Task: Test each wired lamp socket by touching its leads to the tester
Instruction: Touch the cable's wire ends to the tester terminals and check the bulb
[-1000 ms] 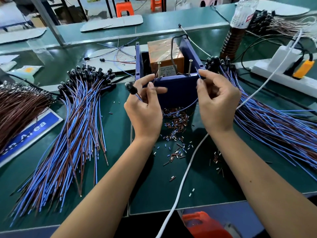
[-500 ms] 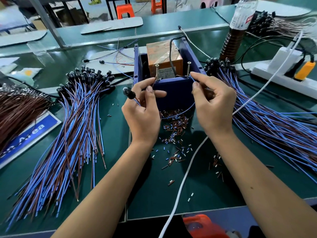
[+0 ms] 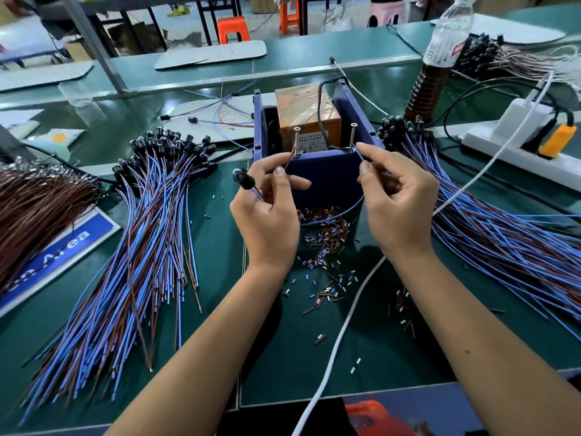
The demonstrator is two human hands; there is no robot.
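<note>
1. Far out past the left hand (image 3: 267,212): a bundle of brown wires (image 3: 34,215), then a fanned pile of blue-and-brown wired sockets (image 3: 138,247) on the green surface (image 3: 220,325), black heads away from the person, lead ends toward them.
2. Left hand: thumb and forefinger pinch the brown lead (image 3: 290,157) just under the left screw post (image 3: 296,141) of the tester (image 3: 317,146). The lead tip looks to touch the post near its base; actual contact is too fine to confirm.
3. The lamp socket (image 3: 241,177) under test sticks out from the left hand's outer side, at knuckle height. Long axis diagonal, lens end up and away to the left, wire end down into the palm. Lens looks dark.
4. Between the hands: the tester's blue housing, orange block inside. The blue lead (image 3: 349,209) loops low across its front face, above scattered insulation scraps (image 3: 323,243).
5. Right hand (image 3: 396,199): thumb and forefinger pinch the blue lead's upper end, tip aimed up-left at the base of the right screw post (image 3: 352,136). Remaining fingers loosely curled.
6. Doing it well, my judgement: press both bare tips firmly on metal together, keep fingertips on insulation only, hold the lens in sight.
7. Beyond the right hand: a second socket pile (image 3: 503,234), a power strip (image 3: 518,152), a bottle (image 3: 437,64).
</note>
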